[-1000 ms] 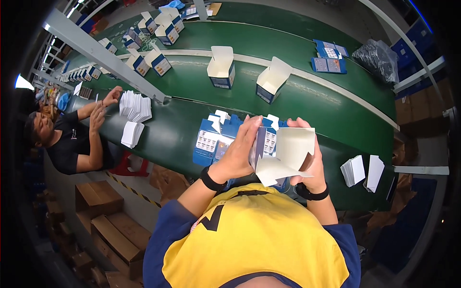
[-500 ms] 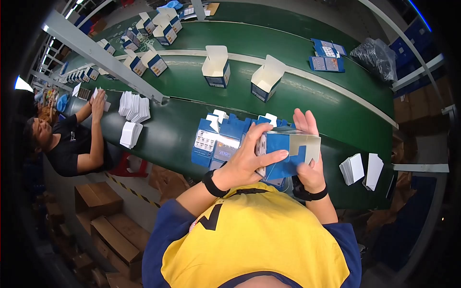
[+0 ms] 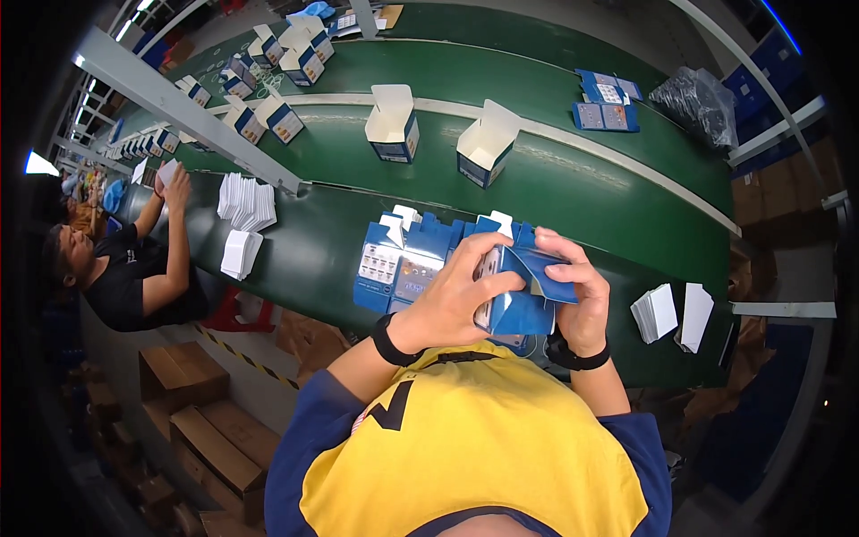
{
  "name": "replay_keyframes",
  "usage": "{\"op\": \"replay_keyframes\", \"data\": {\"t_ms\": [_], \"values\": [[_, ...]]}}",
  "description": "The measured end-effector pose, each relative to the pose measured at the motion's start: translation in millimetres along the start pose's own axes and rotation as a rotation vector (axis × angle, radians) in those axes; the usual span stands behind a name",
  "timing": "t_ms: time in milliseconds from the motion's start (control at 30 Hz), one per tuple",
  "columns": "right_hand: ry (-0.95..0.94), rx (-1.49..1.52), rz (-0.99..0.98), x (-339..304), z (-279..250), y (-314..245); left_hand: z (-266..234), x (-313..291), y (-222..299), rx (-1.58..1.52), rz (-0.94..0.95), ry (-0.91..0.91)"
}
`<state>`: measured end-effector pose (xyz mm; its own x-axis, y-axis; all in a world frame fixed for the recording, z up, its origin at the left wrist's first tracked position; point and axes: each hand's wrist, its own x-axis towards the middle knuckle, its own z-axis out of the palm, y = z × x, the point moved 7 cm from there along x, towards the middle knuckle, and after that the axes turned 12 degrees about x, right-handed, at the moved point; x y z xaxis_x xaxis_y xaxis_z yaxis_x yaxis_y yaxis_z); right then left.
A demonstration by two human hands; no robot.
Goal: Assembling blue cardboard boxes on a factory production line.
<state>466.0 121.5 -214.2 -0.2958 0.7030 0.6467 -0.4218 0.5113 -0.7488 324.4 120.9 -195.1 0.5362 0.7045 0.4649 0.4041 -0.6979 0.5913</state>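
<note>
Between my hands, just above the table's near edge, is a blue folding carton (image 3: 528, 313), partly folded up. My left hand (image 3: 461, 286) is closed round its left side, thumb lying across the blue panel. On the right, my right hand (image 3: 582, 295) pinches a blue end flap that is bent over at an angle. Its fingertips hide part of the flap. Flat printed blue cartons (image 3: 394, 259) lie beneath and to the left of the held one, partly covered by my left hand and arm.
Two open cartons (image 3: 394, 139) stand on the green belt (image 3: 358, 170) ahead, others farther left. White folded sheets (image 3: 656, 313) lie right; more stacks (image 3: 246, 201) lie left. A co-worker (image 3: 134, 268) handles white pieces beside a grey post (image 3: 179, 107). Black plastic wrapping (image 3: 698, 103) sits far right.
The carton's open end, which faced right with its pale inside showing, now has a blue flap bent over it. My right hand's raised fingers have come down onto that flap.
</note>
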Motion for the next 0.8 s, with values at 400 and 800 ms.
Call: {"op": "replay_keyframes", "data": {"t_ms": [400,800], "values": [[0.205,0.137,0.554,3,5,14,-3,0,3,0.060,0.173,-0.053],[0.182,-0.189,0.527,1,-1,10,2,-1,-1,-0.079,0.110,-0.031]]}}
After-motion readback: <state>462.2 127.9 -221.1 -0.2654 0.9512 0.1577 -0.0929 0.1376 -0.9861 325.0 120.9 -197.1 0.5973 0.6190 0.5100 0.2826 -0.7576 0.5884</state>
